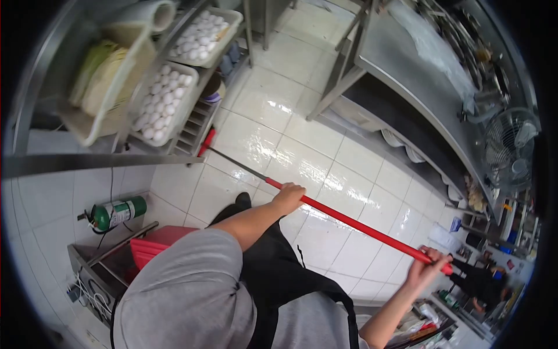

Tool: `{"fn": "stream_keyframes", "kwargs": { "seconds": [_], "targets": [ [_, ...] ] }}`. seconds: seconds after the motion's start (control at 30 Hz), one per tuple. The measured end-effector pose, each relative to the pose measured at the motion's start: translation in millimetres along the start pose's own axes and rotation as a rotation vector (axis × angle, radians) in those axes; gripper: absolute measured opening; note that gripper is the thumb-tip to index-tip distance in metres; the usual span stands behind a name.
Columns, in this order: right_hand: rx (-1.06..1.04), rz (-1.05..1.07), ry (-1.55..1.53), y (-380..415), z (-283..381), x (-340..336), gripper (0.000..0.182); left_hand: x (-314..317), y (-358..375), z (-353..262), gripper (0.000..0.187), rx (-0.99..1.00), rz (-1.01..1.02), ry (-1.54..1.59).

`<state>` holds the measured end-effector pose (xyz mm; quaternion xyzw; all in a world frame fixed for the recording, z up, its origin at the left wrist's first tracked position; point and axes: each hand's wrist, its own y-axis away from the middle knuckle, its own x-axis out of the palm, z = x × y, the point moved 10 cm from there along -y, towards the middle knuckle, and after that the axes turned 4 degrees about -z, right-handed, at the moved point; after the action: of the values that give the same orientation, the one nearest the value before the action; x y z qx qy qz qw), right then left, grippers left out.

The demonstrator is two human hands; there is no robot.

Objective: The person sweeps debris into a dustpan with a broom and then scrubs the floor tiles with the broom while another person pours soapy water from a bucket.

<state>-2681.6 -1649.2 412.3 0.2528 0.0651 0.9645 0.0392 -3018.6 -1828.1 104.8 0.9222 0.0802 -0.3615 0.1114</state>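
Currently, floor cleaning is prob. in hand: pole (360, 225) slants over floor (308, 142), its head (206, 143) just beside rack (190, 131), contact unclear. L hand (289, 199) wraps pole lower down; R hand (427, 264) curls round upper end. Next stroke prob. req. L hand guiding, R hand driving.

left hand (288, 199) and right hand (427, 266) hide parts of red pole (360, 225) | bottom edge cuts off grey shirt (180, 279) | label (121, 213) on green cylinder (138, 206) is unreadable | distant person (480, 281) looks too small for detail
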Motion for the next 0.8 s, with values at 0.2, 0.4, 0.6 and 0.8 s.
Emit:
{"fn": "stream_keyframes", "kwargs": {
  "seconds": [0.2, 0.4, 0.6, 0.8],
  "targets": [
    [0.546, -0.342, 0.006, 37, -271, -215, 0.035, 113, -6, 198, 0.026, -0.374, 0.15, -0.564],
    [0.658, -0.634, -0.074, 138, -384, -242, 0.04, 106, -54, 271, 0.033, -0.396, 0.022, -0.656],
    [0.952, -0.489, -0.235, 151, -449, -76, 0.043, 7, -152, 245, 0.041, -0.161, -0.118, -0.461],
    [0.811, -0.47, -0.108, 119, -353, -91, 0.039, 13, -143, 168, 0.023, 0.071, -0.065, -0.49]
  ]
}}
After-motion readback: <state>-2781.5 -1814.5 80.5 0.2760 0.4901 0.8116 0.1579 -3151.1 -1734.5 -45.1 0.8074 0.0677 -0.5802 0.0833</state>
